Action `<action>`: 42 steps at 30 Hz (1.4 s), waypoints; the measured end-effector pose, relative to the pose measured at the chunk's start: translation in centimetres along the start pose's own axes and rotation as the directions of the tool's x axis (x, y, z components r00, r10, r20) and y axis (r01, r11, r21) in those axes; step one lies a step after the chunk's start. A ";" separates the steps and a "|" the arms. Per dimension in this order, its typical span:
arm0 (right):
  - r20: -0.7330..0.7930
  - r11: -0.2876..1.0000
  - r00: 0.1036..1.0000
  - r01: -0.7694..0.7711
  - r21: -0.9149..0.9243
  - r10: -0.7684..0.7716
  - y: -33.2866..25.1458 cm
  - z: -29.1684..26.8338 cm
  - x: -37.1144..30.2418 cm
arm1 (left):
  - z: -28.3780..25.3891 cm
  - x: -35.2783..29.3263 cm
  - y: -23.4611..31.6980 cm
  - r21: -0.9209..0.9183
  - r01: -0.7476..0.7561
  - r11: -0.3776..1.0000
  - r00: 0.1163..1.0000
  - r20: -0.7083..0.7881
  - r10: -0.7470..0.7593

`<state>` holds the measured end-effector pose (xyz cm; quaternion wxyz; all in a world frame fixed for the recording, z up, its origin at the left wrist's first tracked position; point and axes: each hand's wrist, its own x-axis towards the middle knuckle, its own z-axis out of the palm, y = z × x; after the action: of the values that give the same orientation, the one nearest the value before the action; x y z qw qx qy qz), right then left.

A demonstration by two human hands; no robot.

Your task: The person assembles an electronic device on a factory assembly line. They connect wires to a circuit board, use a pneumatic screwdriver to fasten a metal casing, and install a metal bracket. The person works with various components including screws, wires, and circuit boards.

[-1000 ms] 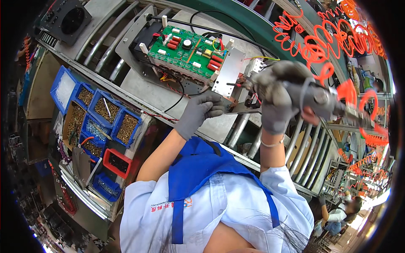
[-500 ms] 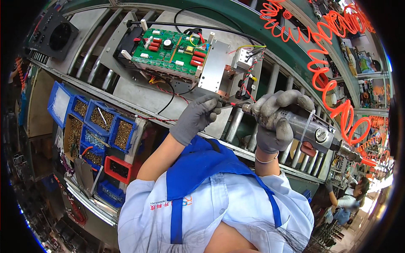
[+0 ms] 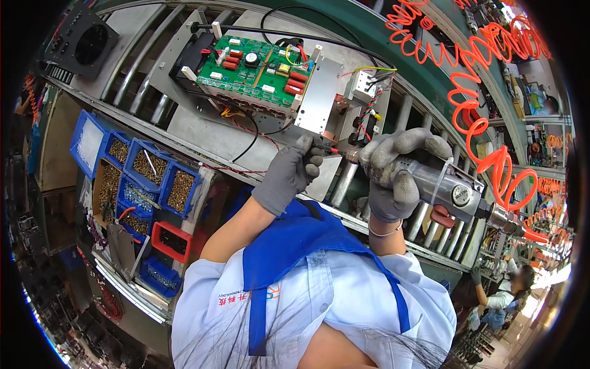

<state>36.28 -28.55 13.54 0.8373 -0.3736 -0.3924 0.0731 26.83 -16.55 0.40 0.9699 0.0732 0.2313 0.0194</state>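
Observation:
Gripped in my gloved right hand point(image 3: 396, 175) is a grey air screwdriver point(image 3: 452, 187), lying level with its tip toward the left. Its thin bit point(image 3: 332, 150), red in the middle, reaches the fingers of my gloved left hand point(image 3: 287, 175). Those fingers are closed in a pinch at the bit's end; whatever small part they hold is hidden. Just beyond my hands rests an electrical assembly with a green circuit board point(image 3: 252, 77), a bare metal plate point(image 3: 321, 95) and a white breaker switch point(image 3: 361, 87).
The assembly lies on a roller conveyor point(image 3: 132, 67). Blue bins point(image 3: 179, 190) of screws stand at the left, beside a red-rimmed tray point(image 3: 171, 241). An orange coiled air hose point(image 3: 467, 126) hangs at the right. Farther left sits a black fan unit point(image 3: 86, 44). Another person point(image 3: 501, 298) works at the far right.
The air screwdriver has shifted slightly left, bringing its bit deeper toward my left fingers. The assembly appears a little farther right in the picture. Both hands keep their grip.

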 end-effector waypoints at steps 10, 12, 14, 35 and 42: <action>-0.083 0.998 0.996 -0.031 -0.062 0.026 0.3 0.7 0.5 | 0.6 0.5 -0.1 0.025 -0.007 1.000 0.997 0.083 0.005; -0.107 0.998 0.994 -0.042 -0.055 0.036 0.7 0.7 0.1 | 0.1 0.6 -0.2 0.014 -0.002 1.000 0.995 0.097 0.000; -0.086 0.997 0.996 -0.035 -0.066 0.029 1.0 0.9 0.6 | -1.7 1.7 0.0 -0.018 0.041 0.999 0.988 0.153 -0.038; -0.139 0.836 0.963 -0.270 -0.477 0.232 6.0 0.7 5.6 | -2.9 1.2 -0.4 0.211 -0.161 0.964 0.987 0.036 0.157; -0.102 0.742 0.969 -0.240 -0.626 0.227 6.5 0.7 6.4 | -2.7 -0.1 0.3 0.281 -0.148 0.948 0.988 0.010 0.151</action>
<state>41.20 -20.85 13.21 0.6504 -0.6801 -0.3363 0.0374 25.56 -15.88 -1.92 0.9441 0.2272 0.2313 0.0604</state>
